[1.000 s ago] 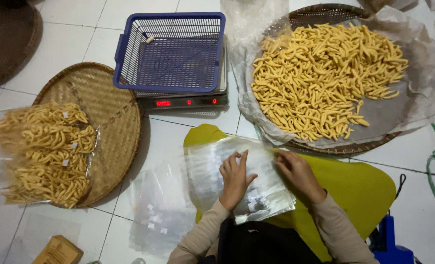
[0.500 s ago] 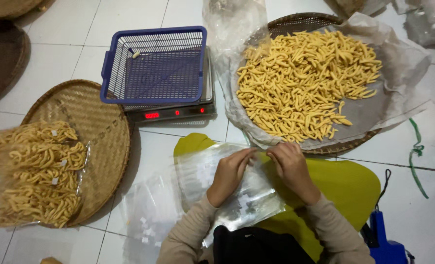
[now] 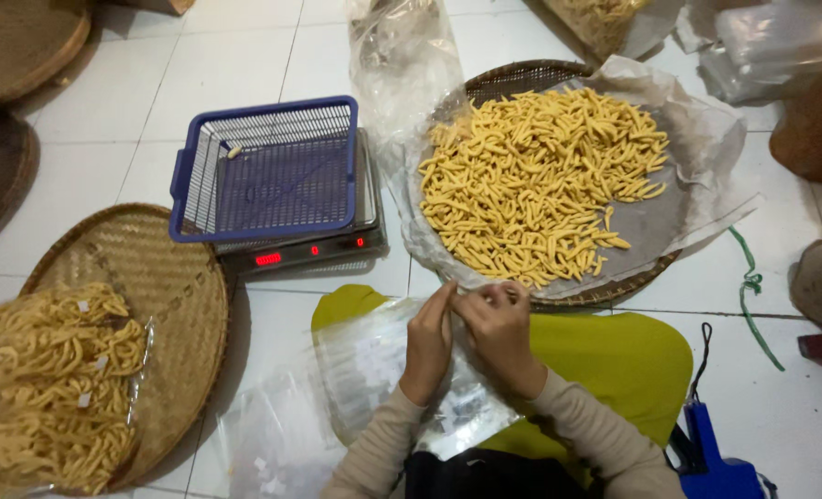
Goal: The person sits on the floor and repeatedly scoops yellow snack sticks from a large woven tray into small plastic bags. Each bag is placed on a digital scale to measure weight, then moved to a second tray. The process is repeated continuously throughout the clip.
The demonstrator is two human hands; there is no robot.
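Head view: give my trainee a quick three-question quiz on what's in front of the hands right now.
1. True or false: the blue basket on the scale is full of snack sticks.
2. What do the left hand and right hand pinch together?
3. The loose snack sticks lie on: A) the paper-lined woven tray, B) the floor, C) the basket.

Key: 1 false, only one stick shows in it; 2 a clear plastic bag; 3 A.
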